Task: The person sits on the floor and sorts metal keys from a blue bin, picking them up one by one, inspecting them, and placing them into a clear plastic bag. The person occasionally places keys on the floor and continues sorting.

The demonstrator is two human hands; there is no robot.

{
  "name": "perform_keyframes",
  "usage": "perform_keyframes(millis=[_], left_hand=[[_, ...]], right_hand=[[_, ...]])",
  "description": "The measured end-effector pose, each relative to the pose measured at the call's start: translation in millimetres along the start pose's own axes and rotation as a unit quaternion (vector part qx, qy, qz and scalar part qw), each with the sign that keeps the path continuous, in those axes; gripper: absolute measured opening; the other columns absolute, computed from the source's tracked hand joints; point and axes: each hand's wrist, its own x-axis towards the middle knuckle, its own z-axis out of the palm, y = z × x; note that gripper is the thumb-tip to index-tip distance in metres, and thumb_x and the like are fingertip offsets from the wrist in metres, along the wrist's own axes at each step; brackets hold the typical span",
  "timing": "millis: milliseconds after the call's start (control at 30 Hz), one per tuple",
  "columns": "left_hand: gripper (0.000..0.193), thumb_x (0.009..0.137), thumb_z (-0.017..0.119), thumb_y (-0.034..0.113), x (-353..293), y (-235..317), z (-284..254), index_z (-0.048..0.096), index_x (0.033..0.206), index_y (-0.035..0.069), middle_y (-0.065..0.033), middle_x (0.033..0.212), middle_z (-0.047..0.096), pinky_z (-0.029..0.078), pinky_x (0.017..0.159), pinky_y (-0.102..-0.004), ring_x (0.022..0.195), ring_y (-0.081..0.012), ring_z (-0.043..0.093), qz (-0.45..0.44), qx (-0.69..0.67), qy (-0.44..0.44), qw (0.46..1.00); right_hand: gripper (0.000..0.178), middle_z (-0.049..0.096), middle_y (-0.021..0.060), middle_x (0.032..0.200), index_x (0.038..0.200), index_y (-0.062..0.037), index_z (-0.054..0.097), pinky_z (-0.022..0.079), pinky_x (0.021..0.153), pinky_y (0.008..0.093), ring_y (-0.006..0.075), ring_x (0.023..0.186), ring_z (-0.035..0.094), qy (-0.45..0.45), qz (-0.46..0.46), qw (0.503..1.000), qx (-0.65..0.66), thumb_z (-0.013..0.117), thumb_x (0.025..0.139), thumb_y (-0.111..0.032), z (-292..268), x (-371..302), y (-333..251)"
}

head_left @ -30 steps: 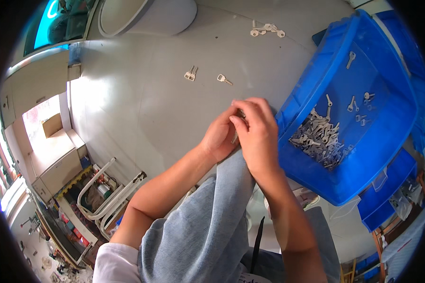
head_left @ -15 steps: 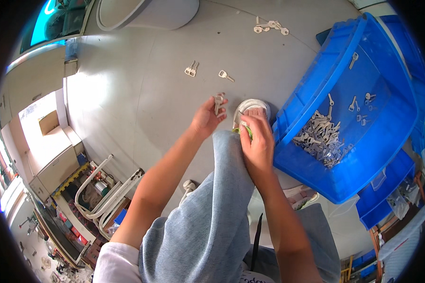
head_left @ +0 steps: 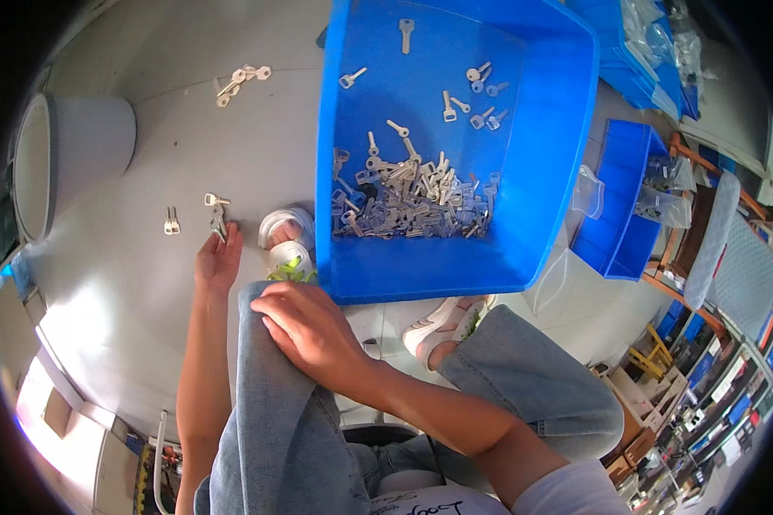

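My left hand (head_left: 218,262) is low over the floor on the left, its thumb and fingertips closed on a few silvery keys (head_left: 218,222). Just past these keys, a single key (head_left: 216,199) lies on the floor. To its left is a small row of keys (head_left: 172,221) placed side by side. My right hand (head_left: 311,330) rests on my denim knee with its fingers stretched out, holding nothing. In front of it stands a big blue bin (head_left: 455,270) with a heap of keys (head_left: 421,197) inside and several loose ones scattered on its wall.
Another cluster of keys (head_left: 242,80) lies farther off on the floor. A grey round tub (head_left: 94,146) stands at the far left. To the right are a smaller blue bin (head_left: 605,202) and clear plastic bags (head_left: 666,206). My sandalled feet are beside the blue bin.
The view has swung right, so the blue bin now sits in the middle. My left hand has come closer to the single key. My right hand has settled on my knee.
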Motion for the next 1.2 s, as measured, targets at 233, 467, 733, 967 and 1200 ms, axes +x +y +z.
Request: perform_keyframes(millis=[233,467,733,967,1200], left_hand=[[0.030,0.093,0.035,0.019,-37,8,36,0.041,0.109,-0.006,-0.0164,0.107,0.050,0.045,0.089,-0.0396,0.102,-0.0279,0.053,-0.023,0.070,0.014,0.997],[0.032,0.092,0.037,0.019,-47,3,38,0.040,0.111,-0.006,-0.0170,0.107,0.051,0.044,0.088,-0.0390,0.102,-0.0262,0.053,-0.041,0.120,0.011,0.992],[0.027,0.089,0.042,0.016,-69,-12,41,0.051,0.111,0.003,-0.0048,0.095,0.059,0.046,0.079,-0.0319,0.085,-0.0149,0.055,0.017,0.250,-0.018,0.968],[0.028,0.090,0.041,0.018,-91,-18,81,0.052,0.112,0.004,-0.0026,0.094,0.057,0.046,0.070,-0.0270,0.076,-0.0110,0.054,0.050,0.300,-0.050,0.951],[0.028,0.090,0.041,0.020,-95,-21,89,0.052,0.112,0.005,-0.0029,0.094,0.057,0.045,0.067,-0.0260,0.074,-0.0102,0.053,0.059,0.307,-0.073,0.947]], right_hand=[[0.015,0.057,0.0108,0.082,0.090,-0.0041,0.056,0.045,0.062,0.0336,0.0260,0.071,0.058,0.165,0.065,0.984,-0.031,0.057,0.075,-0.002,-68,21,42],[0.016,0.062,0.0137,0.081,0.087,-0.0005,0.060,0.047,0.065,0.0339,0.0264,0.073,0.061,0.317,0.179,0.917,-0.164,0.062,0.076,-0.012,-159,80,164],[0.024,0.058,0.0097,0.084,0.088,-0.0037,0.059,0.047,0.066,0.0372,0.0276,0.079,0.059,0.339,0.250,0.875,-0.240,0.069,0.069,-0.014,-160,100,196],[0.024,0.053,0.0106,0.097,0.085,-0.0054,0.054,0.048,0.067,0.0390,0.0300,0.081,0.058,0.345,0.248,0.863,-0.275,0.070,0.068,-0.011,-157,111,195],[0.021,0.059,0.0120,0.079,0.086,-0.0031,0.054,0.048,0.063,0.0369,0.0291,0.075,0.060,0.335,0.210,0.902,-0.171,0.066,0.069,-0.004,-155,107,203]])
